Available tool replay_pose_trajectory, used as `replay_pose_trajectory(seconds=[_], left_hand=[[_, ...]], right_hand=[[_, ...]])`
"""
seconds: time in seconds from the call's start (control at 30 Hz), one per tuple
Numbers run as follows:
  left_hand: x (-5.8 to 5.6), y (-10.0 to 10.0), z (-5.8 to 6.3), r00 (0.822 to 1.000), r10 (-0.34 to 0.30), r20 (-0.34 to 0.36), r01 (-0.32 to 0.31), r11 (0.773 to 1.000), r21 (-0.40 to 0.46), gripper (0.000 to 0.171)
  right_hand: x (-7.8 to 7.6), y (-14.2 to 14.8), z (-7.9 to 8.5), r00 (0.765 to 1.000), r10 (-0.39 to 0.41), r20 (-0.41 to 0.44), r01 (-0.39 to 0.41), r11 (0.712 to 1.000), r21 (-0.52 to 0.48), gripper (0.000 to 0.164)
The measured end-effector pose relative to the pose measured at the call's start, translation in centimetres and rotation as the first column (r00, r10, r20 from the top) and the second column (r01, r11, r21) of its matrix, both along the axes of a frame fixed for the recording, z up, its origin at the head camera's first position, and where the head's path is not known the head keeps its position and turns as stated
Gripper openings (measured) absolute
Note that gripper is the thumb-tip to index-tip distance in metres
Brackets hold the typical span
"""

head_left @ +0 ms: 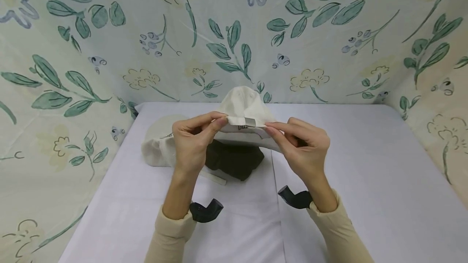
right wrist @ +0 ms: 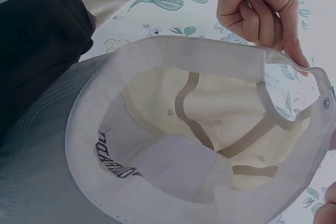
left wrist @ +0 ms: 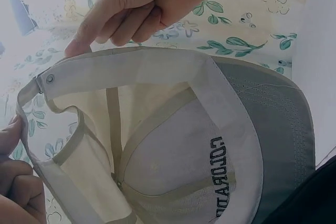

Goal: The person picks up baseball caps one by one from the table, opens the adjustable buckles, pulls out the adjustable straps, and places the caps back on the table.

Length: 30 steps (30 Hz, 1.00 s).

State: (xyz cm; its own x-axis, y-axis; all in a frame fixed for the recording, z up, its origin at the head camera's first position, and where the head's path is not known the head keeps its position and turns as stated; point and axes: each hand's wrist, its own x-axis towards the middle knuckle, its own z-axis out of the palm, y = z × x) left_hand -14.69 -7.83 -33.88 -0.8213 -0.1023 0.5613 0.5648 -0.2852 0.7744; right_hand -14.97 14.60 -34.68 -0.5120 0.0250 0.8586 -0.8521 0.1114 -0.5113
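A cream baseball cap is held up over the table, its crown away from the person and its inside turned toward them. My left hand pinches the cap's back edge between thumb and forefinger. On the other side, my right hand pinches the same edge near the back strap. Both wrist views look into the cap: its sweatband, seam tapes and the dark letters on its front panel show. A grey-green brim underside extends from the band. The back strap arches over the rear opening.
Another cream cap lies on the white-covered table, partly behind the left hand. A crumpled black cloth item sits below the held cap, with a pale strip close by. Floral fabric hangs behind and at the sides.
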Motion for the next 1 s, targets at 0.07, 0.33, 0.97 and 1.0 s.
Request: replay_pose_trajectory(seconds=[0.07,0.33,0.97,1.0], left_hand=[[0.0,-0.2,0.1,1.0,-0.015,0.017,0.015,1.0,-0.015,0.026],[0.4,-1.2,0.5,0.99,-0.064,0.126,0.079,0.991,-0.11,0.016],[3.1,1.0,1.9,0.994,0.009,-0.108,-0.052,0.915,-0.401,0.025],[3.1,1.0,1.8,0.994,0.008,-0.106,-0.05,0.913,-0.404,0.025]], right_hand=[[0.1,-0.1,0.0,0.999,-0.031,-0.025,0.03,0.999,-0.012,0.009],[0.4,-0.5,0.3,0.995,-0.072,-0.07,0.068,0.995,-0.068,0.007],[1.2,-0.9,0.7,0.983,-0.097,-0.158,0.108,0.993,0.058,0.031],[1.3,-0.9,0.7,0.982,-0.099,-0.163,0.11,0.992,0.062,0.032]])
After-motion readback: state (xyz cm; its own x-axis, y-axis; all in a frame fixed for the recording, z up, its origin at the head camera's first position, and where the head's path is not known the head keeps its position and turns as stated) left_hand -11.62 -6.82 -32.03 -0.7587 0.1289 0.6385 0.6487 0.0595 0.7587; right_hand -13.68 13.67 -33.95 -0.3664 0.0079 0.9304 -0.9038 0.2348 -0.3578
